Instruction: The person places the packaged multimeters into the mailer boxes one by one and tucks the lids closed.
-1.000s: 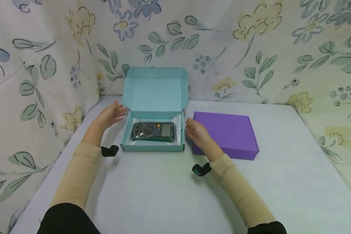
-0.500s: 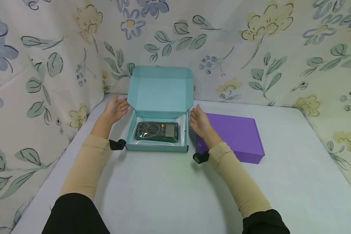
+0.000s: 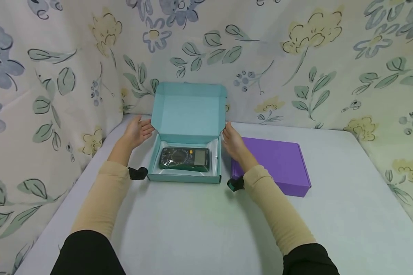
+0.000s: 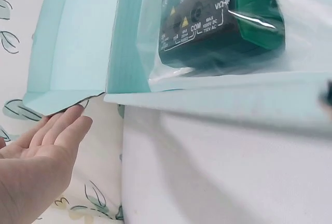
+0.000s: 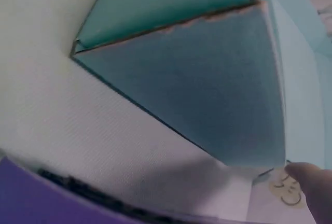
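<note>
A teal cardboard box [image 3: 184,178] stands on the table with its lid [image 3: 189,109] raised at the back. Inside, a black and green multimeter [image 3: 184,159] lies in clear plastic wrap [image 4: 306,32]. My left hand [image 3: 136,131] is at the lid's left side flap, palm towards the box, with straight fingertips right at the flap's edge in the left wrist view. On the other side, my right hand [image 3: 234,142] has its fingertips at the lid's right flap, fingers nearly straight. Only a fingertip [image 5: 303,175] of it shows in the right wrist view, by the box's back corner.
A closed purple box [image 3: 273,162] sits just right of the teal box, partly behind my right forearm. White cloth covers the table [image 3: 192,221]. A floral curtain [image 3: 261,57] hangs behind and along the left side.
Both hands have moved forward along the box's sides to the raised lid's flaps. My right fingertips have come in to the flap's edge. The multimeter stays in the box.
</note>
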The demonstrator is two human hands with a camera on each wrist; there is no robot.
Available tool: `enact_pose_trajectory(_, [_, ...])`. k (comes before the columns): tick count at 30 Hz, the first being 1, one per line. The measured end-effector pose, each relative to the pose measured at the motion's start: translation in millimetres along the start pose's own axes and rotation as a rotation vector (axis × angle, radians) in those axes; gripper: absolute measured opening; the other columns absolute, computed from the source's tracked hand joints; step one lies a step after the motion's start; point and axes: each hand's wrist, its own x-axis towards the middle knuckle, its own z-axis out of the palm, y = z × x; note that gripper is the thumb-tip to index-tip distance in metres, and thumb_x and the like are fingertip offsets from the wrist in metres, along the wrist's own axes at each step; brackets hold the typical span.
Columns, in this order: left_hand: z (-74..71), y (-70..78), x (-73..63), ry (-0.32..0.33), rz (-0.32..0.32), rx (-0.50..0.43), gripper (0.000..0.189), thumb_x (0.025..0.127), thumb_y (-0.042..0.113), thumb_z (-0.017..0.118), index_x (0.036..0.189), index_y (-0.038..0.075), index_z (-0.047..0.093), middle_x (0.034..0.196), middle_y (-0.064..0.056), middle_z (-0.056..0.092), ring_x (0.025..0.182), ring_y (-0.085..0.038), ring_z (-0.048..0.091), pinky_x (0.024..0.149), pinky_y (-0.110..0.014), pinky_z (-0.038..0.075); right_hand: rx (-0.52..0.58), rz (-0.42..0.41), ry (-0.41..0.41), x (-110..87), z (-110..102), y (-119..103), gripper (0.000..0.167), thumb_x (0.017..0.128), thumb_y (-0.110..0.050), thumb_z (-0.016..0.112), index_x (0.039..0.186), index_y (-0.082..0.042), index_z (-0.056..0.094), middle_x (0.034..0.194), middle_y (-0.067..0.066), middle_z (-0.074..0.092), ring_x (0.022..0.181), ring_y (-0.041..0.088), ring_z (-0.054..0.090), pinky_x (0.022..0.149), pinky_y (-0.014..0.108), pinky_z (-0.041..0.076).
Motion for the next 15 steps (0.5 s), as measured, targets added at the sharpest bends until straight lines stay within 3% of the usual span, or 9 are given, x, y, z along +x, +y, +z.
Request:
enact_pose_trajectory(4, [0.6,-0.1,-2.4,-0.002,0.009,0.014,0.063,0.106,0.040,0.006,0.154,0.001,-0.005,0.161,-0.015,-0.004,0.148,-0.025,0.003,0.119,-0.031,0.007,-0.093,-0.004,-0.039,-3.8,0.8,-0.8,0.065,0.106,-0.043,0.014,0.154,-0.008,-0.013,0.161,0.011,-0.012,0.147,0.022,-0.011,0.120,0.038,0.000])
enact_pose_trajectory(15, [3.1,0.3,-7.5,-0.021,0.011,0.085,0.064,0.105,0.039,0.004,0.152,-0.004,-0.002,0.160,-0.020,-0.002,0.147,-0.028,0.005,0.119,-0.033,0.007,-0.094,0.005,-0.032,-9.5,2.3,1.7,0.068,0.104,-0.049,0.009,0.155,-0.005,-0.006,0.162,0.012,-0.007,0.148,0.023,-0.006,0.120,0.036,0.003])
